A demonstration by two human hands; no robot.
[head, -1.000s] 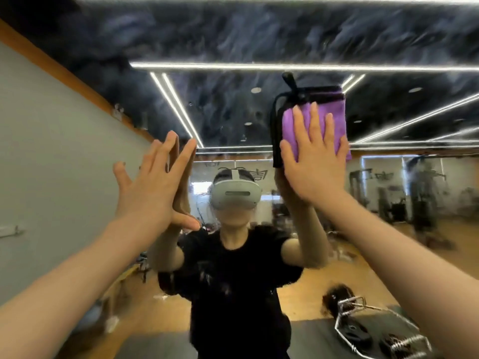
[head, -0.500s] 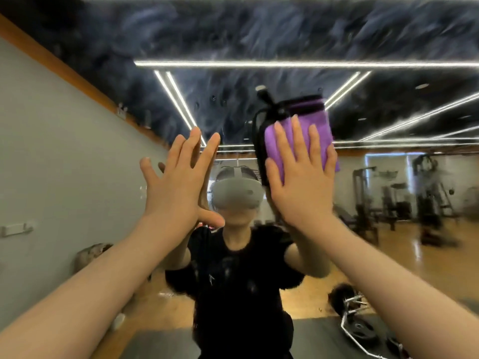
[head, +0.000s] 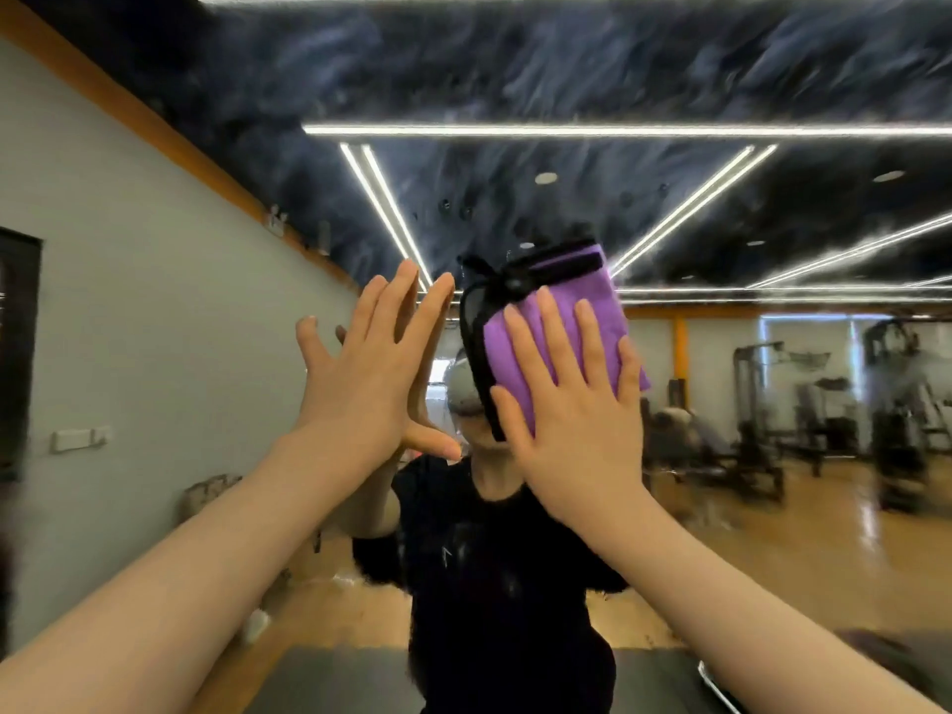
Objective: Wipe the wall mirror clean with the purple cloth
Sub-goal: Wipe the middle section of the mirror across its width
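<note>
Mirror (head: 772, 404) fills nearly all we see, wall-sized, reflecting a gym: dark marbled ceiling (head: 566, 69) with light strips (head: 618, 130), wood floor (head: 747, 559), blurred weight machines (head: 762, 435) at right. Grey wall (head: 129, 301) at left with an orange trim band on top and a white switch plate (head: 80, 438). Whether that wall is real or reflected, we can't tell.

Reflected person (head: 494, 584) in black shirt stands centre, grey headset (head: 461, 389) partly hidden behind the cloth.

Our two bare forearms reach up from the bottom corners to the glass. Left hand (head: 360, 389) is flat on the mirror, fingers (head: 396, 311) straight and loosely spread, thumb out to the right, holding nothing; its reflection meets it fingertip to fingertip.

Right hand (head: 577, 420) presses the cloth (head: 556, 322) against the glass, just right of the left hand, at head height over the reflected face. Its fingers (head: 541, 342) are straight and spread over the cloth, not curled round it.

Cloth is purple, folded to a rough rectangle, tilted, black edging along its top and left side, with a small black loop or tag at the upper left corner. Most of it shows above the fingertips; the lower part is under the palm.
</note>
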